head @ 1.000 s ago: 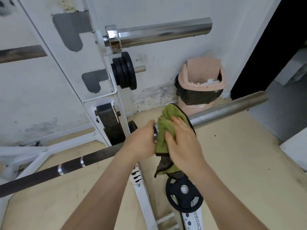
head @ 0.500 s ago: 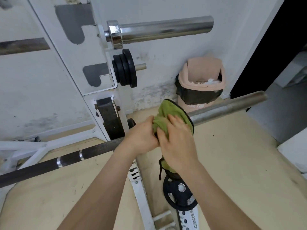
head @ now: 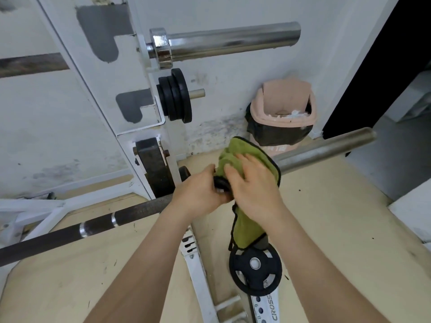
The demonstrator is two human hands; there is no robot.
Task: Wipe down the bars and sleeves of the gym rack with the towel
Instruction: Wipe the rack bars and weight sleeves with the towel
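White scuffed wall (head: 233, 94) behind, tan wooden floor (head: 326, 229) below. White gym rack upright (head: 149, 127) stands left of centre. Lower barbell (head: 93, 227) runs diagonally from lower left up to the right; its dark knurled shaft meets a grey sleeve (head: 326, 150) that points toward the doorway. Green towel (head: 247, 155) with black edging is bunched over the inner end of that sleeve, tail hanging down to a black plate (head: 255, 271) on the floor. Left hand (head: 200, 194) is closed around the bar just beside the towel, by the collar. Right hand (head: 254, 187) is pressed onto the towel, fingers spread and curled over it against the sleeve. Hands are touching. Upper chrome sleeve (head: 233, 41) sits bare on a higher hook. Small black plates (head: 175, 97) are stacked on a peg under it. Pink bin (head: 283, 113) with a black liner stands against the wall, behind the towel.
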